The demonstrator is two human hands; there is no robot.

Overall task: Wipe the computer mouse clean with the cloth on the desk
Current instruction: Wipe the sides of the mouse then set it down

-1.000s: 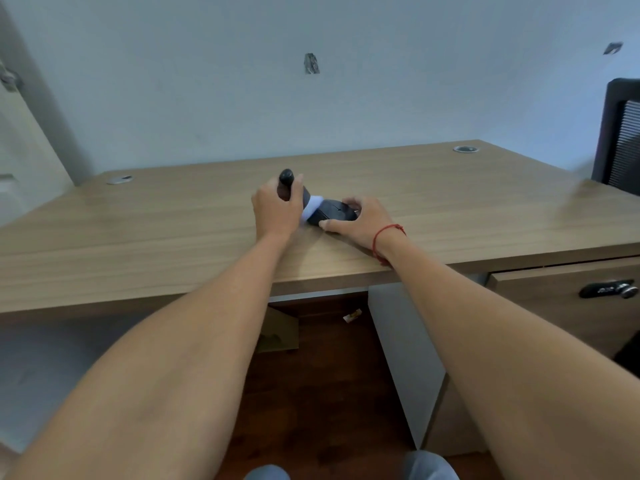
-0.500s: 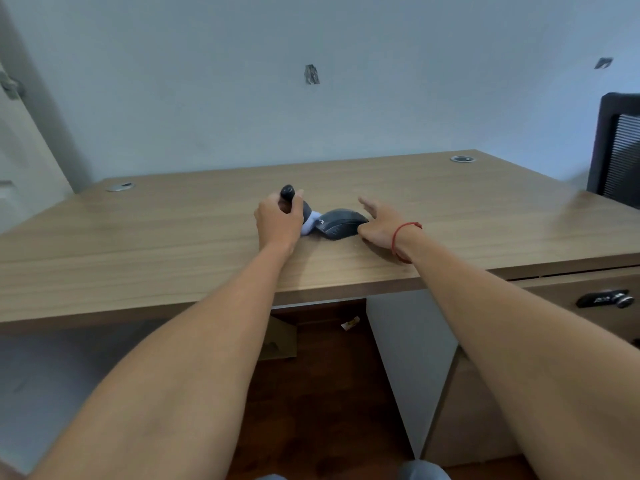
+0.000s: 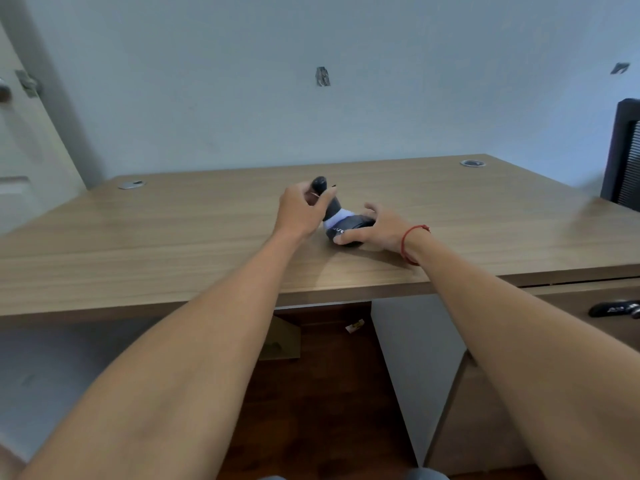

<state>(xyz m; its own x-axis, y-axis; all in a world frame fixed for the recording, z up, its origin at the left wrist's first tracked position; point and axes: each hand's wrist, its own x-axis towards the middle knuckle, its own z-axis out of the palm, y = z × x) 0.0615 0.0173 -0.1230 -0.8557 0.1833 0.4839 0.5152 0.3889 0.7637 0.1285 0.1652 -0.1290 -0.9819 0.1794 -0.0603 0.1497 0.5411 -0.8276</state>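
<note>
A black computer mouse (image 3: 350,224) lies on the wooden desk (image 3: 166,237) near its middle. My right hand (image 3: 382,231), with a red string at the wrist, wraps around the mouse: thumb on its near side, fingers over its far side. Just to the left, my left hand (image 3: 297,212) pinches a dark grey and white cloth (image 3: 335,208). The cloth's dark end sticks up above my fingers and its white end drapes down onto the left end of the mouse. Most of the mouse's right side is hidden by my right hand.
Two round cable grommets (image 3: 131,184) (image 3: 472,163) sit at the desk's back corners. A black chair (image 3: 625,154) stands at the far right. A drawer with a black handle (image 3: 613,309) is under the desk's right side, and a cardboard box (image 3: 281,337) is on the floor below.
My right hand let go of the mouse half a second ago and has now closed around it again. The left hand has lifted slightly with the cloth, whose white end rests on the mouse.
</note>
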